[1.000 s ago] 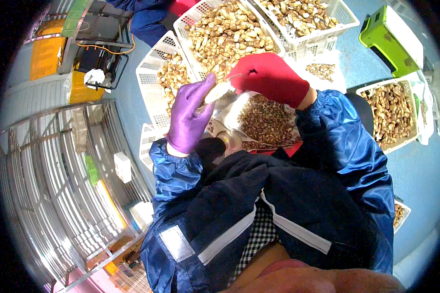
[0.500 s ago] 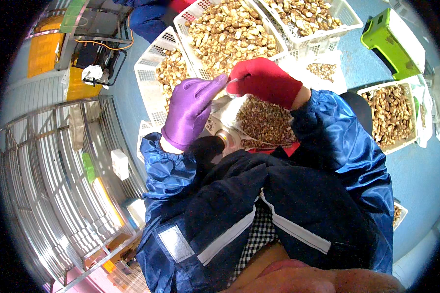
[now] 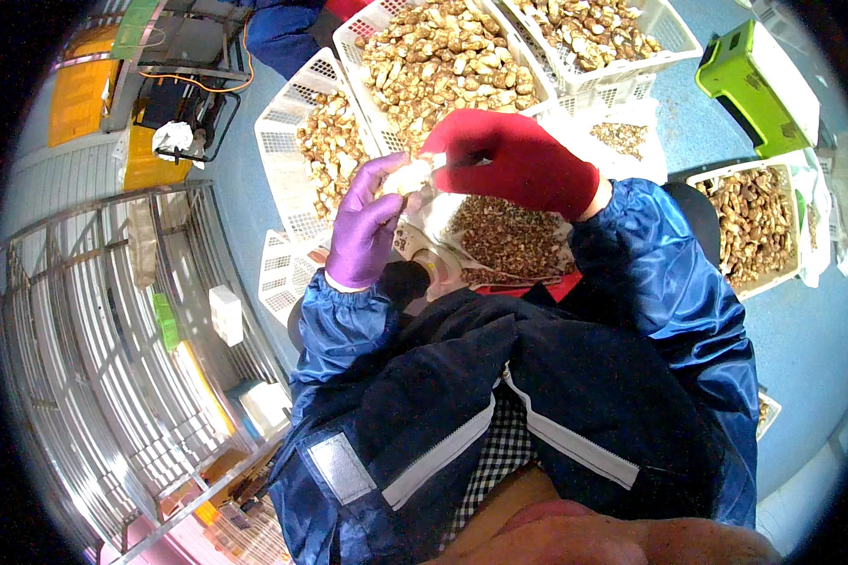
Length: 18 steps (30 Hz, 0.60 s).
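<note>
My left hand (image 3: 367, 226), in a purple glove, grips a pale mushroom (image 3: 407, 177) with fingers curled round it. My right hand (image 3: 509, 160), red-gloved, is closed at the mushroom's right side; what it holds is hidden. Below both hands, dark chopped trimmings (image 3: 499, 240) lie on white plastic sheeting, with a red edge (image 3: 556, 287) showing underneath. Just beyond them, mushrooms (image 3: 443, 71) fill a white perforated crate (image 3: 353, 28); more lie in the crate (image 3: 278, 141) to its left.
Further crates of mushrooms stand back right (image 3: 674, 42) and right (image 3: 744, 226). A green step stool (image 3: 754, 89) is at right, a metal rack (image 3: 113, 358) at left, orange bins (image 3: 80, 85) back left. Someone's dark-blue clothed leg (image 3: 278, 42) shows at the top.
My left hand's fingers were bunched higher half a second ago and are now spread lower round the mushroom, exposing more of it. My right hand has shifted and turned slightly.
</note>
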Available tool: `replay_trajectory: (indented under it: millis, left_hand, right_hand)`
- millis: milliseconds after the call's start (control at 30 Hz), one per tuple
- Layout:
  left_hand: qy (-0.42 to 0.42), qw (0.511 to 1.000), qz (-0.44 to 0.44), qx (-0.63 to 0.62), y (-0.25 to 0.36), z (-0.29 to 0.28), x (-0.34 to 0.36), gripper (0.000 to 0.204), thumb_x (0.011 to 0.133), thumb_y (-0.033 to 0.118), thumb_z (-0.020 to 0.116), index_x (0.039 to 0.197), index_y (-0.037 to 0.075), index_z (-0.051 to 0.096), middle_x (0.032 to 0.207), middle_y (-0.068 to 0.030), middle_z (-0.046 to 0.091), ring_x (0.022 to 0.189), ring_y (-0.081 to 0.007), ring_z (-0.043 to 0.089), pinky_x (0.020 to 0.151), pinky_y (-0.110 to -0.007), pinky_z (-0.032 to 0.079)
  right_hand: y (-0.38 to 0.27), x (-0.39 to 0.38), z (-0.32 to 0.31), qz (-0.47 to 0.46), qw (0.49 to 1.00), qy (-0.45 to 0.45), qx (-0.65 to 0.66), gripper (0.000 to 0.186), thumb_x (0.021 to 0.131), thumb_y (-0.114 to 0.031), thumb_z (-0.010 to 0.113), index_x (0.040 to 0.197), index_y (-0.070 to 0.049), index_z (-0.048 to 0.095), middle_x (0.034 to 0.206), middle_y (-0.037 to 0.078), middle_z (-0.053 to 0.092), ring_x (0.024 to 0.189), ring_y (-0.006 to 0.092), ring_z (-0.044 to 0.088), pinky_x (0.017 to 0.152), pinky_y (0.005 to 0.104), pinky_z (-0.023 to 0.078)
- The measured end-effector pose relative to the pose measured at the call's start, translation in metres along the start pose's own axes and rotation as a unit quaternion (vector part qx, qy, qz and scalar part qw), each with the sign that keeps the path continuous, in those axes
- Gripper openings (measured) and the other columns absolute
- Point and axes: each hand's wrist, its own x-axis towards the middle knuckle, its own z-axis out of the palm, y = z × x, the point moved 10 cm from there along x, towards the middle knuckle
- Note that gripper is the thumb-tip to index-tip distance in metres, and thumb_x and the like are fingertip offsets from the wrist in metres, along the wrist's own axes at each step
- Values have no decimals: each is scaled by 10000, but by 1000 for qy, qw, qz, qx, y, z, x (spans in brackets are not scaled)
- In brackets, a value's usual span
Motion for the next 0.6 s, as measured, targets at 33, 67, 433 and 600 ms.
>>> replay_trajectory:
  millis: [33, 67, 433, 600]
  left_hand:
    - [8, 1000, -10, 10, -2, 0, -1, 509, 830, 130, 519, 1309, -16, 434, 1127, -129, 587, 923, -166, 587, 857, -300, 464]
    - [7, 1000, -12, 10, -5, -2, 0, 509, 830, 130, 519, 1309, -16, 434, 1127, -129, 587, 923, -166, 587, 857, -300, 464]
    - [13, 998, -1, -68, -7, 19, -4, 473, 933, 256, 445, 1333, 3, 462, 1164, -76, 577, 971, -127, 556, 809, -232, 465]
    - [48, 993, -64, -84, -21, 17, -16, 429, 948, 356, 478, 1315, 134, 486, 995, -26, 588, 712, -102, 522, 688, -240, 422]
  right_hand:
    - [1, 0, -1, 0, 1000, 0, -1, 155, 848, -121, 668, 945, 0, 660, 774, 63, 648, 732, 152, 631, 714, 283, 502]
    - [-3, -1, -2, -25, 999, 3, -47, 153, 842, -107, 674, 954, -5, 662, 803, 62, 653, 760, 150, 632, 727, 282, 502]
    - [-1, -4, -10, -16, 997, 27, -68, 158, 836, -94, 672, 976, -21, 673, 889, 79, 675, 826, 164, 643, 756, 286, 504]
    - [17, -1, -9, 79, 996, -28, -22, 155, 832, -93, 687, 971, -27, 669, 926, 76, 664, 862, 165, 633, 762, 292, 501]
